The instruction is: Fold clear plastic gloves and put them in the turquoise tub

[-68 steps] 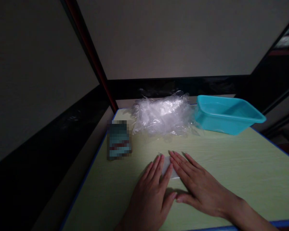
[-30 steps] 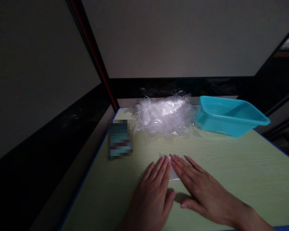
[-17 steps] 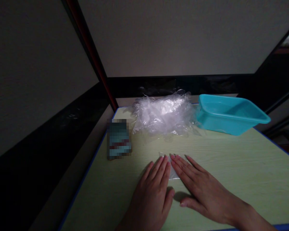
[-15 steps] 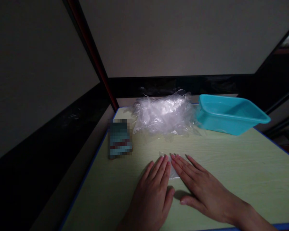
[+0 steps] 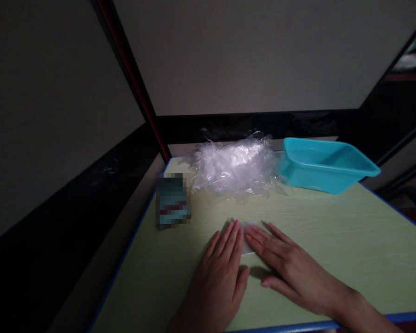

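Noted the clear film (image 5: 248, 246) lying flat on the table (image 5: 336, 231), nearer the front edge than the back, partly covered by the fingers of the left hand (image 5: 217, 273) and right hand (image 5: 293, 266), both open, palms down. Observed crumpled plastic (image 5: 235, 166) along the back edge, beside the bin (image 5: 322, 173) at the back right corner. Recorded a blurred item (image 5: 173, 201) by the left edge.

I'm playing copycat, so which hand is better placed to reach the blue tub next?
The right hand, I think: it lies nearer the blue tub and seems to grip nothing. The left hand is farther off.
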The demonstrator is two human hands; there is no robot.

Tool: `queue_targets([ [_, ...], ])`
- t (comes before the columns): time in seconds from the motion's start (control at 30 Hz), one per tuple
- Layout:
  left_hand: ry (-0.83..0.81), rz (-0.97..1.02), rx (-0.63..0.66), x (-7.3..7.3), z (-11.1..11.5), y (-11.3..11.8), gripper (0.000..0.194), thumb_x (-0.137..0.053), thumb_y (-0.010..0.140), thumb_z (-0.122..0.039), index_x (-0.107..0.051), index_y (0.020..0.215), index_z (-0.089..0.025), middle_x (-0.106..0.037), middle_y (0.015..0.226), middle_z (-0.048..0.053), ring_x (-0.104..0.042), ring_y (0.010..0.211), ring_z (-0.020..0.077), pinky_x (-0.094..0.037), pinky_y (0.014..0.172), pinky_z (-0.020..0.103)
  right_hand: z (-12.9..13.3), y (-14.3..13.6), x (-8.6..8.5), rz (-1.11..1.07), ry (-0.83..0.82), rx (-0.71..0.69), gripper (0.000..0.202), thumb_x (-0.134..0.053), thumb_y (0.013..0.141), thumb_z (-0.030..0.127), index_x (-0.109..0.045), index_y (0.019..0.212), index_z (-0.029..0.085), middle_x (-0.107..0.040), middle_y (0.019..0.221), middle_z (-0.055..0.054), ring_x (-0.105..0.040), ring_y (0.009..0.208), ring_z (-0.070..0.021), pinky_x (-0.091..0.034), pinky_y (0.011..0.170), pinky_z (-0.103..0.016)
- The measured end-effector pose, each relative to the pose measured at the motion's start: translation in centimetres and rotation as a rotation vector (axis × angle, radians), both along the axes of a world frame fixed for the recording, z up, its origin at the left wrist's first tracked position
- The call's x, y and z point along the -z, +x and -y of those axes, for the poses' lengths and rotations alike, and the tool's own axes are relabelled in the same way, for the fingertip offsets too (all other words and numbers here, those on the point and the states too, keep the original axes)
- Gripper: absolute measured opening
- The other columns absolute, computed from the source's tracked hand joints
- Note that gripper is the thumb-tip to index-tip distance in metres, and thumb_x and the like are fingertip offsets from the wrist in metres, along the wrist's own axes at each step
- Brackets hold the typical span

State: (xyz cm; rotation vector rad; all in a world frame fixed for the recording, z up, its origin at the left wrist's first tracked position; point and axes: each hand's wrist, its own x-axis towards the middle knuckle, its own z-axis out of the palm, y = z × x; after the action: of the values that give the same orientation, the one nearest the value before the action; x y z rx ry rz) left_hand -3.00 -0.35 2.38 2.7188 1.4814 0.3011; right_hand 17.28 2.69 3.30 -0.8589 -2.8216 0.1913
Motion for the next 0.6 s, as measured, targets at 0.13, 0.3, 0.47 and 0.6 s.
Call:
queue_targets([
  [0.13, 0.008, -0.002, 0.018, 0.02, 0.0, -0.08, 0.061, -0.045, 0.087, -0.023, -0.02, 0.141, -0.01, -0.014, 0.149, 0.009, -0.012, 0.136, 0.0216, -0.025, 0.109, 0.041, 0.08, 0.06, -0.42, -0.01, -0.051, -0.063, 0.063, -0.041, 0.091, 0.045, -0.022, 0.14, 0.01, -0.03, 0.142, -0.013, -0.026, 0.132, -0.022, -0.012, 0.111, -0.047],
  [0.3, -0.004, -0.003, 0.019, -0.01, -0.02, -0.05, 0.06, -0.045, 0.085, -0.021, -0.022, 0.14, -0.01, -0.015, 0.148, 0.009, -0.014, 0.136, 0.0212, -0.026, 0.109, 0.041, 0.12, -0.03, -0.53, 0.018, -0.092, -0.063, 0.062, -0.041, 0.091, 0.045, -0.025, 0.139, 0.009, -0.033, 0.14, -0.014, -0.029, 0.131, -0.0227, -0.014, 0.11, -0.048],
  [0.47, -0.015, -0.012, 0.015, 0.17, -0.09, 0.02, 0.061, -0.044, 0.085, -0.022, -0.02, 0.141, -0.011, -0.013, 0.149, 0.008, -0.013, 0.136, 0.0209, -0.025, 0.109, 0.041, 0.07, 0.01, -0.54, -0.009, -0.092, -0.059, 0.063, -0.046, 0.089, 0.043, -0.024, 0.14, 0.011, -0.036, 0.139, -0.013, -0.032, 0.129, -0.0229, -0.015, 0.11, -0.047],
  [0.6, -0.022, -0.027, 0.018, 0.1, -0.12, 0.03, 0.06, -0.043, 0.086, -0.022, -0.021, 0.141, -0.01, -0.013, 0.149, 0.009, -0.012, 0.136, 0.0207, -0.025, 0.109, 0.041, 0.08, 0.06, -0.58, 0.039, -0.116, -0.048, 0.06, -0.041, 0.092, 0.043, -0.026, 0.139, 0.01, -0.034, 0.14, -0.013, -0.03, 0.13, -0.0215, -0.013, 0.11, -0.047],
])
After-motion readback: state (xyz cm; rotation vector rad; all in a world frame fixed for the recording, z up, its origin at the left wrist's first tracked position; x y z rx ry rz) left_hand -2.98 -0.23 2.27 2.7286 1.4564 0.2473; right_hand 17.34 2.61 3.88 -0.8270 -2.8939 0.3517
